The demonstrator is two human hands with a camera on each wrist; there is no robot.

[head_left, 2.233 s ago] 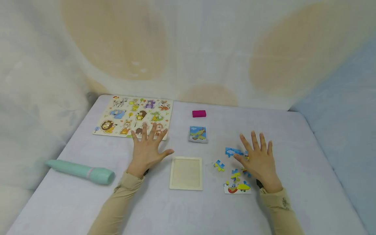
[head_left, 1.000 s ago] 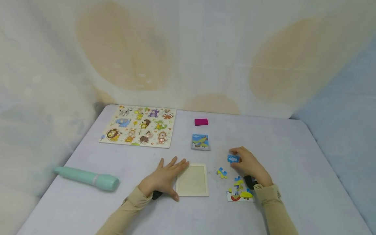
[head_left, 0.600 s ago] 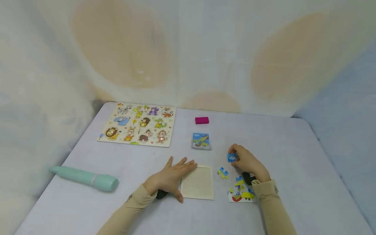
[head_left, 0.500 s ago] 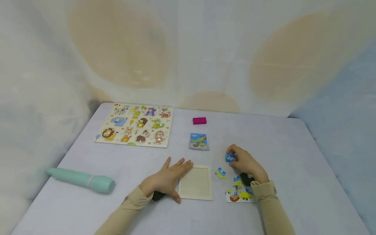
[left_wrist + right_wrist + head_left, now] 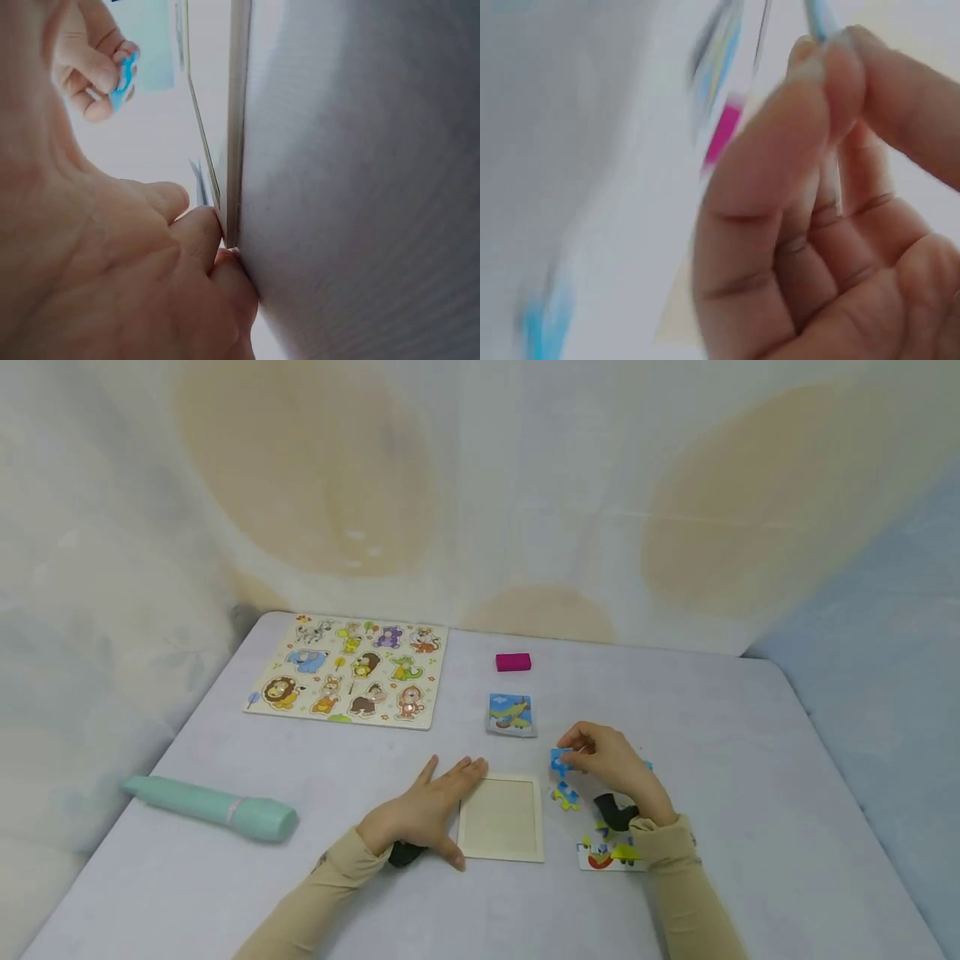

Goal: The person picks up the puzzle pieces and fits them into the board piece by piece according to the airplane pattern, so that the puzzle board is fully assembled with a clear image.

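Note:
In the head view, my left hand [image 5: 423, 810] lies with spread fingers at the left edge of a small pale square puzzle tray [image 5: 501, 818]. Its fingertips meet the tray's upper left corner, and the left wrist view shows fingers against the tray's edge [image 5: 238, 112]. My right hand [image 5: 615, 768] pinches a blue jigsaw piece [image 5: 559, 762] between thumb and fingers, up and to the right of the tray. The piece [image 5: 819, 19] is partly cut off in the right wrist view. Just below it lies a blue-and-yellow jigsaw piece [image 5: 566, 797].
More jigsaw pieces [image 5: 611, 857] lie under and beside the right wrist, partly hidden. A wrapped airplane picture puzzle [image 5: 512, 715] and a magenta block [image 5: 513, 662] stand behind the tray. An animal puzzle board [image 5: 345, 672] is at the back left, a mint-green microphone-shaped object [image 5: 213, 808] at the left.
My right hand has taken hold of the blue jigsaw piece and carried it left, towards the tray. My left hand has come down to the tray's edge, and the tray has shifted slightly right.

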